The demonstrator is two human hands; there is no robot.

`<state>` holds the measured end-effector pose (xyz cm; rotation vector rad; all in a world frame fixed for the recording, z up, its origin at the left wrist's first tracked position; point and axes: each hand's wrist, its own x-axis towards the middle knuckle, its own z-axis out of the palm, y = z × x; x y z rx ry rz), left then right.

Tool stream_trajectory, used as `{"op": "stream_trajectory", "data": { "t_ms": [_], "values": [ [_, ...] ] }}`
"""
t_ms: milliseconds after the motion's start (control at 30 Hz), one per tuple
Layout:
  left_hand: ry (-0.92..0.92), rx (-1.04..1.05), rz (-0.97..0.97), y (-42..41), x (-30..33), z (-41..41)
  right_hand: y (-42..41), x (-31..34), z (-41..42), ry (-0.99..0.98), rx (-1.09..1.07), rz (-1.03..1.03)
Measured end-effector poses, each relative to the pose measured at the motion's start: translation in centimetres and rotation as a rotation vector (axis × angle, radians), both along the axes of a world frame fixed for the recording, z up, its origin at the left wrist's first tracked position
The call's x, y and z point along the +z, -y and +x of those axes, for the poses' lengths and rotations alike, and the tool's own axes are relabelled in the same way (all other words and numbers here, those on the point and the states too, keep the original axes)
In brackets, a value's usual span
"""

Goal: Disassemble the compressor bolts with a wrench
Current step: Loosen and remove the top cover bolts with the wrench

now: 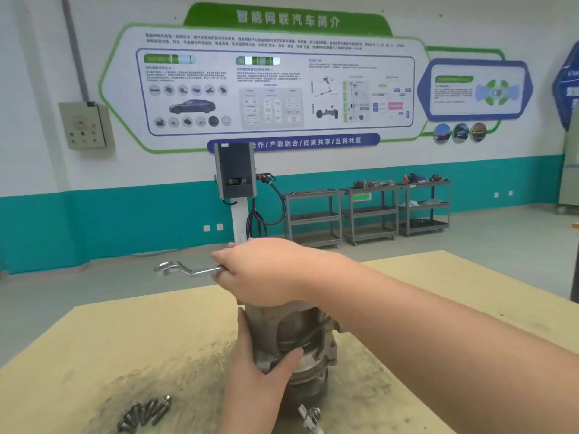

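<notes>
My right hand (260, 270) is clenched around one end of the wrench (188, 269), held level above the top of the compressor (297, 343). The wrench's long axis runs left from that grip, and its free ring end hangs out in open air, past the compressor's left side. The hand hides the compressor's top, so I cannot tell whether the near end of the wrench sits on a bolt there.

My left hand (260, 368) is wrapped around the compressor's lower body, thumb across the front, steadying it. The compressor stands upright on the tan tabletop (94, 339), directly below my right hand.

A small pile of loose bolts (145, 413) lies on the tabletop near the front left, apart from the compressor, so I judge several are already out.

For the next turn, the right hand is the nearer one to the top, and the wrench must swing flat around the compressor's upright axis.
</notes>
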<state>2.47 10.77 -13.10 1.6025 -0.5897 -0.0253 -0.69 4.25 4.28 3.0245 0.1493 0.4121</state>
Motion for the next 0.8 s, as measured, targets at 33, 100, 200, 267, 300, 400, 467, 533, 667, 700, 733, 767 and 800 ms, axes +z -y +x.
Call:
{"op": "stream_trajectory", "data": {
  "t_ms": [33,100,200,267,300,400,467,533,667,700,733,767,800],
  "values": [
    [-0.002,-0.004,-0.003,0.0,0.0,0.0,0.1,0.4,1.5,-0.052,-0.015,-0.023],
    [-0.006,-0.027,-0.004,-0.1,-0.1,-0.1,1.4,1.3,3.8,-0.157,-0.067,-0.019],
    [-0.014,-0.04,0.009,-0.4,-0.2,-0.2,5.4,2.6,5.0,-0.233,-0.231,0.033],
    [-0.023,-0.059,0.004,-0.5,-0.1,-0.1,8.8,2.5,4.2,-0.217,-0.336,0.229],
    [-0.023,-0.067,0.003,-0.5,0.0,-0.1,10.3,2.1,3.4,-0.197,-0.359,0.394],
    [-0.012,-0.083,-0.016,-0.6,0.1,-0.2,12.6,-0.7,0.3,0.024,-0.275,1.019],
    [0.005,-0.103,-0.025,-0.7,-0.1,-0.2,11.6,-2.8,-2.0,0.311,-0.065,1.747],
    [0.012,-0.123,-0.038,-0.7,-0.2,-0.3,10.5,-4.4,-4.3,0.56,0.158,2.053],
    [0.031,-0.122,-0.047,-0.5,-0.3,-0.5,6.3,-5.5,-8.8,0.628,0.272,1.403],
    [0.027,-0.11,-0.045,-0.5,-0.3,-0.4,5.4,-5.3,-9.3,0.592,0.28,1.167],
    [0.027,-0.098,-0.041,-0.5,-0.4,-0.3,4.6,-4.8,-9.5,0.521,0.284,0.938],
    [0.027,-0.087,-0.036,-0.4,-0.4,-0.2,3.8,-4.0,-9.0,0.428,0.27,0.696],
    [0.028,-0.08,-0.034,-0.3,-0.5,0.0,3.0,-3.1,-8.1,0.318,0.251,0.472]
  ]
}}
